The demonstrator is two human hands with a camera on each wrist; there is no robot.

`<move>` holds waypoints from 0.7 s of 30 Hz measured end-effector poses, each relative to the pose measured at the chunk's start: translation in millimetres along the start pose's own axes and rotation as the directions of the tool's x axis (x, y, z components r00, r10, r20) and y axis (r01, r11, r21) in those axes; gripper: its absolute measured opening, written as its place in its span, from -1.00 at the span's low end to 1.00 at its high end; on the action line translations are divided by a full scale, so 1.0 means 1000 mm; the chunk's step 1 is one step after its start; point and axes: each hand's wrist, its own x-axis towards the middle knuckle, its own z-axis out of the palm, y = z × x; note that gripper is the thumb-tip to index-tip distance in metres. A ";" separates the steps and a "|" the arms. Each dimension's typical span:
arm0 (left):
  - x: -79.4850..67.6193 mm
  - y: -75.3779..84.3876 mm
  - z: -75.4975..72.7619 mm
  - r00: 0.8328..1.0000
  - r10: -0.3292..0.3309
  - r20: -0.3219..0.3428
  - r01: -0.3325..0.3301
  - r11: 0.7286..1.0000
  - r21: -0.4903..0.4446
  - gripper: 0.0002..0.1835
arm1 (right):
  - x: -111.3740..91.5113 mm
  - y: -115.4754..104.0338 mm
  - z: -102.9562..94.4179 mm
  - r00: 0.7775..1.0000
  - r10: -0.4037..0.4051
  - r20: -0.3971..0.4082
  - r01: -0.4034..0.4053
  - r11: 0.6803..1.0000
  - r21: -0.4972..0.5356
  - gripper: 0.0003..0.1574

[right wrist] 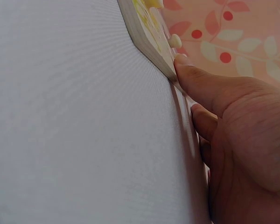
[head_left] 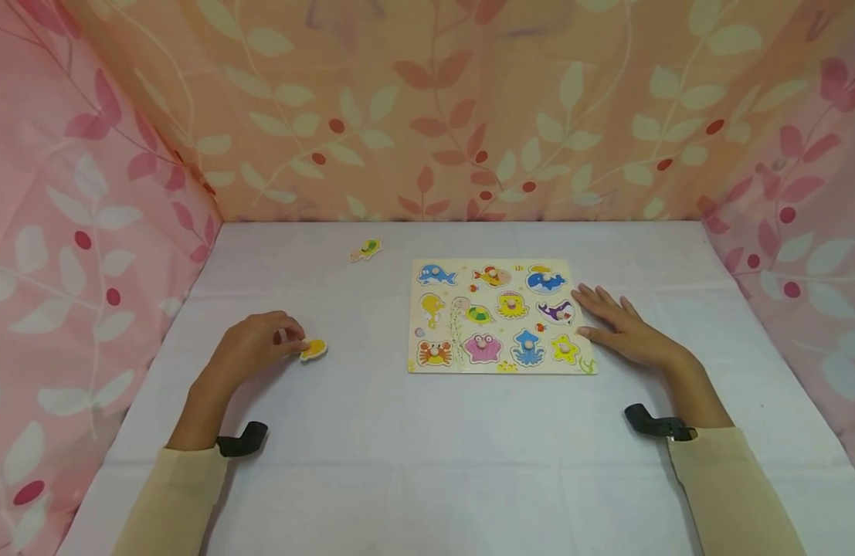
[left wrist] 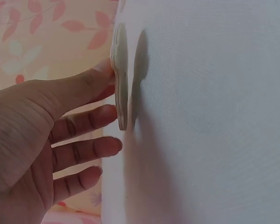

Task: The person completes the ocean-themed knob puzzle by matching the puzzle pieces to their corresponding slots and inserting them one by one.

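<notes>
My left hand (head_left: 256, 347) pinches a yellow wooden puzzle piece (head_left: 314, 350) between thumb and fingertips, on the left of the table. In the left wrist view the piece (left wrist: 121, 77) shows edge-on, slightly off the cloth, its shadow beside it; the other fingers are spread below it. Part of its picture is hidden. A wooden sea-animal peg puzzle board (head_left: 503, 364) lies right of centre, most of its pieces having round knobs. My right hand (head_left: 632, 332) lies by the board's right edge, fingers extended, and the thumb touches that edge in the right wrist view.
A loose green and yellow turtle piece (head_left: 367, 249) lies near the back, left of the board. On the board, the seahorse picture (head_left: 432, 310) and turtle picture (head_left: 479, 313) show no knob. A white cloth (head_left: 399, 463) covers the table; floral curtains (head_left: 427, 108) enclose its back and sides.
</notes>
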 end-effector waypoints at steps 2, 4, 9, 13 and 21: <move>0.001 0.000 0.001 1.000 -0.008 0.000 0.008 1.000 0.029 -0.81 | 0.000 -0.002 -0.001 1.000 -0.003 0.002 0.003 1.000 0.000 -0.02; 0.001 0.002 0.000 1.000 -0.011 0.005 0.010 0.999 0.050 -0.81 | 0.000 -0.002 -0.001 1.000 -0.005 0.006 0.005 1.000 -0.002 -0.02; 0.003 0.005 0.000 1.000 -0.013 0.020 0.012 0.998 0.066 -0.81 | 0.000 -0.004 -0.003 1.000 -0.002 0.009 0.002 1.000 -0.004 -0.02; 0.003 0.002 0.000 1.000 0.013 0.017 -0.014 1.000 0.023 -0.87 | 0.000 -0.005 -0.003 1.000 0.000 -0.003 0.000 1.000 0.001 -0.02; 0.005 -0.008 0.001 0.994 0.102 0.024 -0.100 0.993 -0.064 -0.81 | 0.001 -0.001 -0.001 1.000 -0.008 0.002 0.008 1.000 0.001 -0.02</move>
